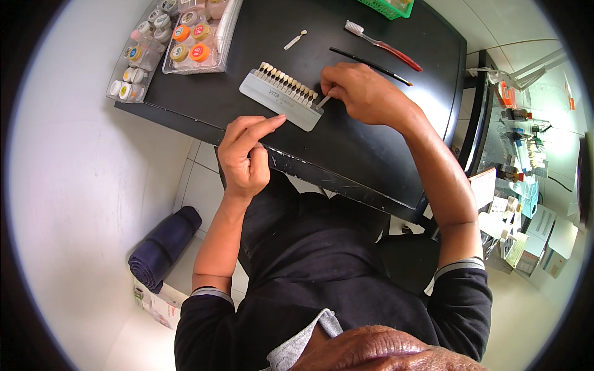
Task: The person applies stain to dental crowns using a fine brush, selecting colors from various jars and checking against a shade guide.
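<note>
On the black table lies a grey dental shade guide (270,99) with a row of tooth-coloured tabs along its far edge. At the guide's right end, my right hand (365,93) has thumb and fingers closed in a pinch on a small shade tab (323,102). My left hand (245,154) is at the table's near edge, its index finger stretched to the guide's front edge and the other fingers curled; nothing shows in it. A single loose shade tab (296,40) lies beyond the guide.
A thin brush (365,65) and a red-handled toothbrush (387,47) lie beyond my right hand. Clear trays of small jars (199,52) stand at the far left, a green basket (396,7) at the far edge. A cluttered side counter (523,154) is on the right.
</note>
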`<act>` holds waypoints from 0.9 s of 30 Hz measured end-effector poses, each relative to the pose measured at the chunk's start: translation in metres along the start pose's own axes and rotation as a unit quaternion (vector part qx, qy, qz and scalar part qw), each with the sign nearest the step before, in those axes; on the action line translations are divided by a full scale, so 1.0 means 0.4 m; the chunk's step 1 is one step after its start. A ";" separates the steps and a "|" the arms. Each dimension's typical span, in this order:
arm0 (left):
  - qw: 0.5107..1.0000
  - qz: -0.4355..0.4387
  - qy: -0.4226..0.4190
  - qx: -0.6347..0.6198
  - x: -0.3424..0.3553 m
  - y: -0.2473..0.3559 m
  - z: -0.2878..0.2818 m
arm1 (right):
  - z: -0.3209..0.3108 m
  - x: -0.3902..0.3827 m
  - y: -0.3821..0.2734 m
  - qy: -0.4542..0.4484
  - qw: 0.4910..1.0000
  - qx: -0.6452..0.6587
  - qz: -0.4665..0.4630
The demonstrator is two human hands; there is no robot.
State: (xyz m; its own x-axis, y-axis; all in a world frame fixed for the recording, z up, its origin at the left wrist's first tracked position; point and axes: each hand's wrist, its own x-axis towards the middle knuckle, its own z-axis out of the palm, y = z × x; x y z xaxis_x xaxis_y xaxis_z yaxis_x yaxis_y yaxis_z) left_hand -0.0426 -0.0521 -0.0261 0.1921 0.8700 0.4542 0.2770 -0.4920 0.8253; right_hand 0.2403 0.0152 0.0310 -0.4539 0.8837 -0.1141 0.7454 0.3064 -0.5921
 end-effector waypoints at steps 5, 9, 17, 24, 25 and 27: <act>0.985 0.068 -0.071 0.144 0.014 0.027 0.005 | -0.007 0.004 -0.014 -0.013 1.000 -0.027 -0.004; 0.955 0.100 -0.147 0.239 0.012 0.044 0.017 | -0.010 0.010 -0.032 -0.035 0.998 -0.029 0.032; 0.941 0.119 -0.159 0.272 0.010 0.036 0.020 | 0.011 0.009 -0.036 0.046 0.997 -0.011 0.056; 0.942 0.117 -0.156 0.273 0.012 0.040 0.022 | 0.011 0.001 -0.039 0.060 0.996 -0.051 0.049; 0.943 0.115 -0.158 0.271 0.013 0.040 0.023 | 0.010 0.000 -0.036 0.062 0.997 -0.024 0.048; 0.943 0.113 -0.160 0.269 0.012 0.041 0.021 | 0.007 -0.001 -0.039 0.068 0.996 0.008 0.059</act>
State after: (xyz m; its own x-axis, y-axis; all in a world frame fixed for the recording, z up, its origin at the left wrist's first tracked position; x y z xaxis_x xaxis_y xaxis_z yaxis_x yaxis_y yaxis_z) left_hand -0.0291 -0.0563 -0.0133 0.5532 0.7294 0.4024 0.6169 -0.6833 0.3906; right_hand 0.2276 0.0093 0.0380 -0.2914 0.9536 -0.0752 0.7813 0.1919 -0.5940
